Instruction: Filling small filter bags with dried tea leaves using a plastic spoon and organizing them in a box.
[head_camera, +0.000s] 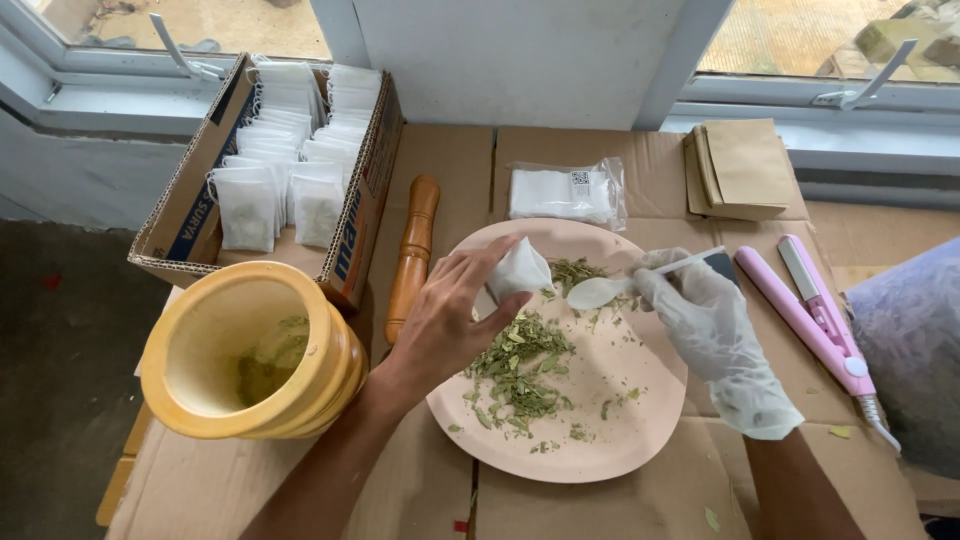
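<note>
1. A yellow mortar (250, 350) sits well left of my left hand (450, 320), with a wooden pestle (413, 255) lying between.
2. My bare left grip is clamped on a small white filter bag (520, 270) above the pink plate (620, 440) of dried leaves (515, 370).
3. Just right, my gloved right hand (710, 330) is clamped on a white spoon (600, 292) beside the bag.
4. A pink sealer (815, 310) lies further right on the table (200, 490).

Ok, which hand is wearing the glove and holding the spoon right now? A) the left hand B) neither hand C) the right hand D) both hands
C: the gloved right hand holds the white spoon over the plate, while the bare left hand pinches a small white bag.
</note>
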